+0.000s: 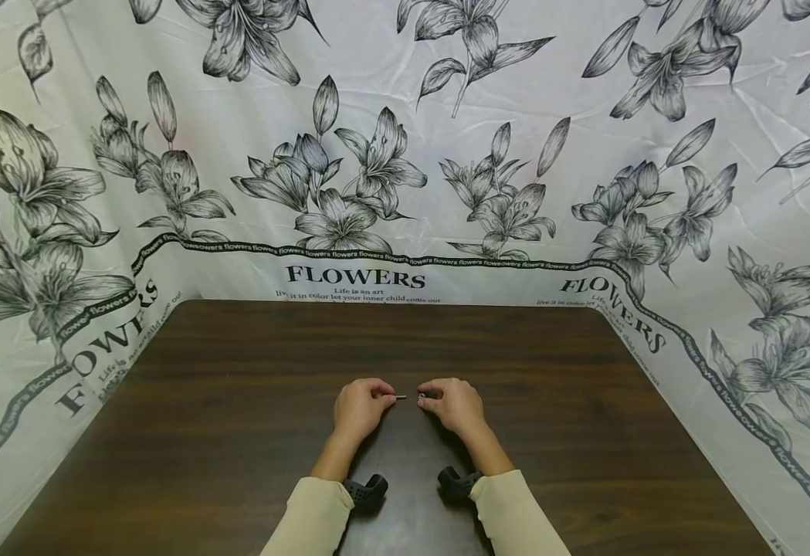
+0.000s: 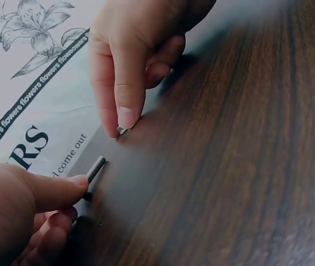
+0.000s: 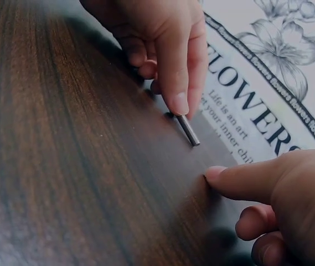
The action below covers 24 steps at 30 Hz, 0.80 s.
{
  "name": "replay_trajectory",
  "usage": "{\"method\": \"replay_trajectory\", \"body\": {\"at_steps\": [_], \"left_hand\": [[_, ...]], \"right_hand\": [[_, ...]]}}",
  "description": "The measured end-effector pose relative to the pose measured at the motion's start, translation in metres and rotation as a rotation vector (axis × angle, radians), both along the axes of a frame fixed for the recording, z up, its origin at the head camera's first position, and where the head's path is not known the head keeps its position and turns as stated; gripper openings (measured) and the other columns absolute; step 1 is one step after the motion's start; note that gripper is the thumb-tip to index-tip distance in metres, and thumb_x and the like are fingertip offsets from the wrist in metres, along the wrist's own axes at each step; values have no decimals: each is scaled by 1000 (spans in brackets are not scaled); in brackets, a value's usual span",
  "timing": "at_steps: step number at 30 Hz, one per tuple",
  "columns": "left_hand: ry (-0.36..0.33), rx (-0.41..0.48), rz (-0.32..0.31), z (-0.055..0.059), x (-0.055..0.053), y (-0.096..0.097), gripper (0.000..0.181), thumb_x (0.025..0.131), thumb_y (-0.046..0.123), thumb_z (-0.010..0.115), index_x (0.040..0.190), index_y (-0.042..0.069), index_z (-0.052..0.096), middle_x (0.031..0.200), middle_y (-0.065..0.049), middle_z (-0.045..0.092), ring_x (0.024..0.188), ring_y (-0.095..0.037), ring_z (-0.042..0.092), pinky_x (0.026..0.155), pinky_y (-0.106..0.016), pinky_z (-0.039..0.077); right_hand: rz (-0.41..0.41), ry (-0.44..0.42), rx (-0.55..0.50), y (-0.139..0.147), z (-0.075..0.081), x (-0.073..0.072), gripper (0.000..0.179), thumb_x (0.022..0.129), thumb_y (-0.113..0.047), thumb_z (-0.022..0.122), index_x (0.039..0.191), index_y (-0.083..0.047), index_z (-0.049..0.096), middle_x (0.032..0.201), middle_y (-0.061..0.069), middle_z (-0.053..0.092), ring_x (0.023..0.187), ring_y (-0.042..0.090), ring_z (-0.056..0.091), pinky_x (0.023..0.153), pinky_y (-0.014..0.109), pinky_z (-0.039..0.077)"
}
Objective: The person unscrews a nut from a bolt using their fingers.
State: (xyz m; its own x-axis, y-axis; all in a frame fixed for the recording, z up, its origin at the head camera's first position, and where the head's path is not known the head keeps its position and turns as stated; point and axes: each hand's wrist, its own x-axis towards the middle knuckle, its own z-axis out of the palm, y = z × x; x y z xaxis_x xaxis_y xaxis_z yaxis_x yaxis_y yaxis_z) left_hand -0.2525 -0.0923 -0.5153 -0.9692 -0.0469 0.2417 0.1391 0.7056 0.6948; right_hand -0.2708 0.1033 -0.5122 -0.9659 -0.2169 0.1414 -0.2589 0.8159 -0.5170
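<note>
My left hand [image 1: 357,409] pinches a slim metal bolt [image 2: 97,168] between thumb and forefinger. The threaded end sticks out toward the right hand, while the other end is hidden by the fingers. Opposite it, my right hand [image 1: 460,407] holds a small shiny metal nut [image 2: 123,131] at its fingertips, mostly covered by them. A short gap separates bolt and nut in the head view. In the right wrist view the thumb hides the nut, and the bolt [image 3: 189,131] points down toward that hand.
Both hands are over a dark wood-grain table [image 1: 252,463]. Behind and beside it hangs a white cloth [image 1: 391,201] printed with flowers and lettering. Black straps with camera mounts [image 1: 370,489] sit at both wrists, by the pale sleeves [image 1: 314,513].
</note>
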Motion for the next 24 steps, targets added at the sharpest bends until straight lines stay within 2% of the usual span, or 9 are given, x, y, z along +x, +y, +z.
{"method": "replay_trajectory", "body": {"at_steps": [7,12,15,20,24], "left_hand": [[-51,11,37,3,4,-5,18,77,23,83,93,19,76,67,12,57,60,-9,51,56,-31,42],[-57,31,32,6,5,-8,25,77,22,84,99,16,74,68,11,59,62,-9,53,58,-33,43],[-92,30,-18,3,8,-10,28,77,21,83,102,14,73,69,12,59,62,-8,53,60,-32,43],[-145,48,-152,-1,17,-21,31,78,16,82,106,8,71,67,8,57,57,-9,52,57,-30,43],[-174,129,-267,1,20,-40,32,80,8,79,108,1,68,67,2,57,50,-12,56,50,-29,48]], "right_hand": [[38,-23,8,-3,2,-2,27,79,-32,81,105,-26,76,62,-11,52,53,9,46,48,29,38],[71,-20,-16,-4,3,-6,30,79,-32,81,107,-23,74,62,-10,51,52,8,46,47,28,37],[111,-78,-105,7,1,-1,34,82,-29,79,112,-18,71,60,-7,49,49,9,44,46,27,36],[138,-231,-315,47,-1,14,41,87,-25,75,123,-8,65,60,-1,48,47,13,42,46,28,39],[93,-250,-328,78,3,23,43,88,-26,73,125,-6,62,66,2,53,50,15,47,48,30,44]]}}
